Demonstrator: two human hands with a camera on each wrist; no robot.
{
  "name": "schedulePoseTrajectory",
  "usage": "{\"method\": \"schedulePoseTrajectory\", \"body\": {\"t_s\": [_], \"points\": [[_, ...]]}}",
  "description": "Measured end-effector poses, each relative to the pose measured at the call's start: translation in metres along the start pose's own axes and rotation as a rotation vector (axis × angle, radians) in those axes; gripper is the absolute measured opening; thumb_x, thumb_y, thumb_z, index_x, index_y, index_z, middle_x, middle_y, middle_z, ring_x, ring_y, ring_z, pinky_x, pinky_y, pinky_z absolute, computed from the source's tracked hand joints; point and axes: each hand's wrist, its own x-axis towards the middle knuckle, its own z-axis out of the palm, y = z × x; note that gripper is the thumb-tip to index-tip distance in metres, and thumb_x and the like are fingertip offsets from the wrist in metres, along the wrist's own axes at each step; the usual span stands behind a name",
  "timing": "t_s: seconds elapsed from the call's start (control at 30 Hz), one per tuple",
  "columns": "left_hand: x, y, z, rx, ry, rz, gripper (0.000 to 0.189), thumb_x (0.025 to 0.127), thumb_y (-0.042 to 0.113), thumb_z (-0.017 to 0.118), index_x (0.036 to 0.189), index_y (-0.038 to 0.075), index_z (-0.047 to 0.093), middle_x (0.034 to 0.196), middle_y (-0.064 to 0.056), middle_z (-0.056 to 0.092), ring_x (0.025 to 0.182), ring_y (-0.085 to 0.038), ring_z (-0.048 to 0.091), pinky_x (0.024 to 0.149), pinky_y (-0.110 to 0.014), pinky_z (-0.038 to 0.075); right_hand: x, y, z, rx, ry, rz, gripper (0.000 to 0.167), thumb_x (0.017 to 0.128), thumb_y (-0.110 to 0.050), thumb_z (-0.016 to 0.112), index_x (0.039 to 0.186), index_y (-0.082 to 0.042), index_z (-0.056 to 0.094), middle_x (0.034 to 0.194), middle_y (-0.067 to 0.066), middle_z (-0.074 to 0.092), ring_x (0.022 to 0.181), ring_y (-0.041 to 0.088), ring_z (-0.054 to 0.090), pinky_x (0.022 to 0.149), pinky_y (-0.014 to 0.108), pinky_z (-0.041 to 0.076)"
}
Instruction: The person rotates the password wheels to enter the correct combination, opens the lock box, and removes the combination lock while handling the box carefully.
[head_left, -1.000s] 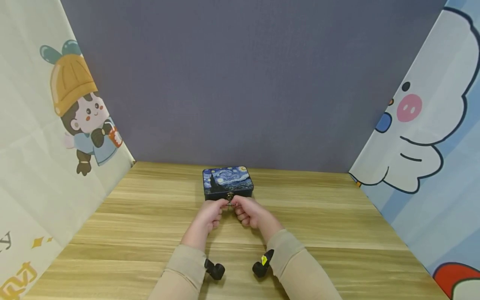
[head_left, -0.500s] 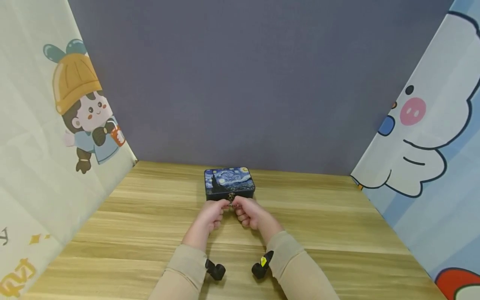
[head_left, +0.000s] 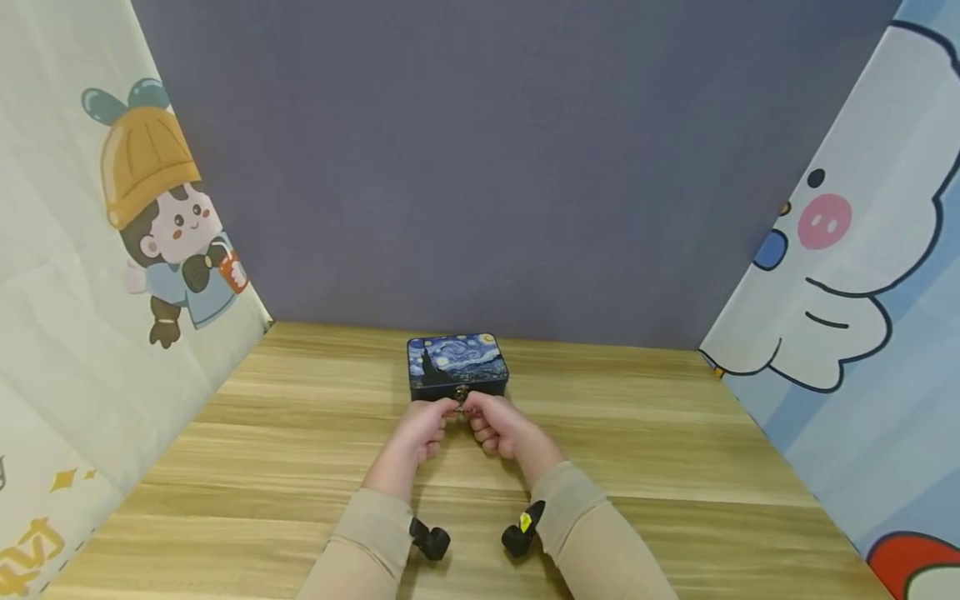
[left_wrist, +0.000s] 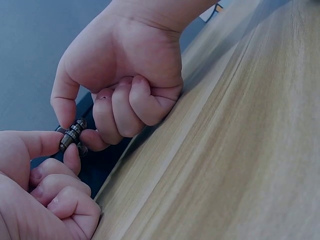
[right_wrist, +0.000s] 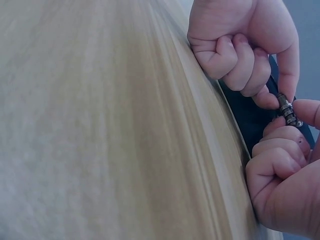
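Observation:
A tin box (head_left: 457, 360) with a swirling blue night-sky painting on its closed lid stands near the back of the table. At its front is a metal clasp (head_left: 461, 391), where a small barrel-shaped combination padlock (left_wrist: 73, 134) with number rings sits. My left hand (head_left: 422, 429) pinches one end of the padlock between thumb and forefinger, the other fingers curled into the palm. From the other side my right hand (head_left: 505, 427) pinches the opposite end the same way. The digits on the rings (right_wrist: 288, 112) are too small to read.
The wood-grain table (head_left: 300, 467) meets a grey panel (head_left: 480, 167) just behind the box. Cartoon-printed sheets (head_left: 67, 292) flank the table left and right. A black wrist camera (head_left: 430, 540) is worn at each sleeve cuff.
The head view has shifted slightly. Both hands keep their pinch on the padlock in the same place, and the box has not moved.

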Motion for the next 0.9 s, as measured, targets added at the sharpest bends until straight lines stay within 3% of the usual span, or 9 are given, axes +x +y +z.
{"method": "schedulePoseTrajectory", "body": {"t_s": [0.53, 0.9], "points": [[-0.0025, 0.0030, -0.0008, -0.014, -0.006, -0.001, 0.030, 0.094, 0.020, 0.062, 0.103, -0.009, 0.062, 0.054, 0.009, 0.027, 0.042, -0.004, 0.018, 0.038, -0.021, 0.017, -0.0003, 0.0009, 0.0023, -0.017, 0.024, -0.008, 0.024, 0.080, -0.024, 0.060, 0.064, -0.018, 0.042, 0.055, -0.008, 0.026, 0.041, 0.004, 0.020, 0.039, 0.021, 0.015], [-0.0023, 0.0018, 0.0003, -0.008, 0.002, -0.002, 0.026, 0.094, 0.020, 0.063, 0.097, -0.006, 0.063, 0.054, 0.009, 0.029, 0.043, -0.005, 0.019, 0.038, -0.021, 0.018, -0.0014, 0.0002, 0.0016, -0.017, 0.034, -0.007, 0.025, 0.080, -0.024, 0.060, 0.064, -0.018, 0.042, 0.055, -0.008, 0.027, 0.042, 0.005, 0.019, 0.039, 0.021, 0.014]]}}
